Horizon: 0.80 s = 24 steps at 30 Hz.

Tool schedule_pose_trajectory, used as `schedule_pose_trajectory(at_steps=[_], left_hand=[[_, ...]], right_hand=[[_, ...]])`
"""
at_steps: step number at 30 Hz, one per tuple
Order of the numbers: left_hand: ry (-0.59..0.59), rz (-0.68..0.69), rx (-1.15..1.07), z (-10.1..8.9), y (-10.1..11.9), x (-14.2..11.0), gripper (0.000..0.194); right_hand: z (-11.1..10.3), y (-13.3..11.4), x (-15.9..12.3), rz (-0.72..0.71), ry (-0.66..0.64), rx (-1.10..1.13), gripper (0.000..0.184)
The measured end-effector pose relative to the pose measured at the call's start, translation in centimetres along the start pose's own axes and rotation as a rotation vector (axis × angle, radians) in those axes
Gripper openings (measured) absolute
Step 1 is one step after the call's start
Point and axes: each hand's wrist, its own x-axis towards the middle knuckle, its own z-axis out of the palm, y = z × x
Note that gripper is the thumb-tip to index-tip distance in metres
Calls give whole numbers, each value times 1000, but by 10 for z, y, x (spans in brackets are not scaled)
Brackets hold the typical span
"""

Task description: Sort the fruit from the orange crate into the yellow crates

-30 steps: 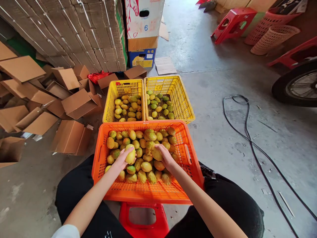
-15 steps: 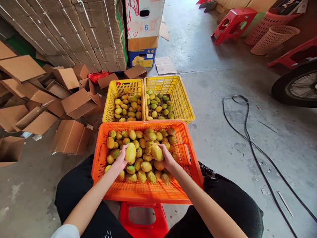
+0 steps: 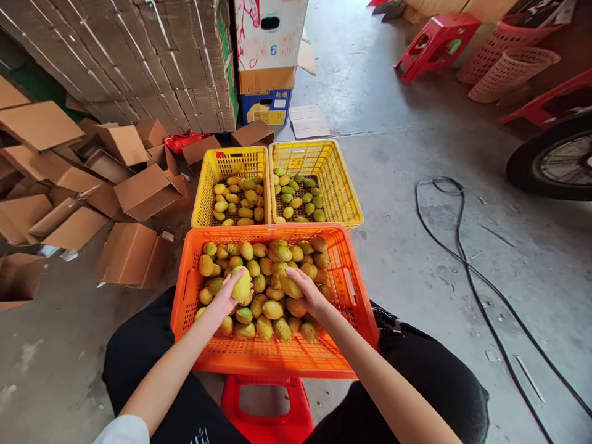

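Note:
An orange crate (image 3: pixel 356 296) rests on a red stool in front of me, holding several yellow-green mangoes. My left hand (image 3: pixel 226 297) is closed round one yellow mango (image 3: pixel 242 285), held just above the pile. My right hand (image 3: pixel 309 291) grips another mango (image 3: pixel 291 286) at the middle of the pile. Beyond the orange crate stand two yellow crates: the left yellow crate (image 3: pixel 206 194) holds yellower mangoes, the right yellow crate (image 3: pixel 340 191) holds greener ones.
Loose cardboard boxes (image 3: pixel 139 191) lie at the left below stacked flat cartons (image 3: pixel 139 55). A black cable (image 3: pixel 467 265) runs over the concrete floor at the right. A wheel (image 3: pixel 555 160), red stools (image 3: pixel 435 40) and baskets (image 3: pixel 509 68) are at the far right.
Both hands raised their mangoes a little above the pile half a second ago; now they have come slightly lower again. The crates have not moved.

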Motion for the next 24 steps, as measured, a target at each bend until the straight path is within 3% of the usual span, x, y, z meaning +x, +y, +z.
schedule_pose_trajectory(at_steps=[6,9,18,21,24], left_hand=[[91,33,-74,6,2,-1,11],[120,-2,-82,6,3,0,18],[-4,-162,-134,2,6,-1,38],[24,-171,-114,1,5,1,38],[96,-158,-66,0,3,3,32]], right_hand=[[-3,2,3,-20,26,4,28],[-3,1,4,-6,8,59,26],[0,-3,5,28,-89,219,36],[-5,-1,9,77,-43,277,36],[-13,7,14,219,78,335,29]])
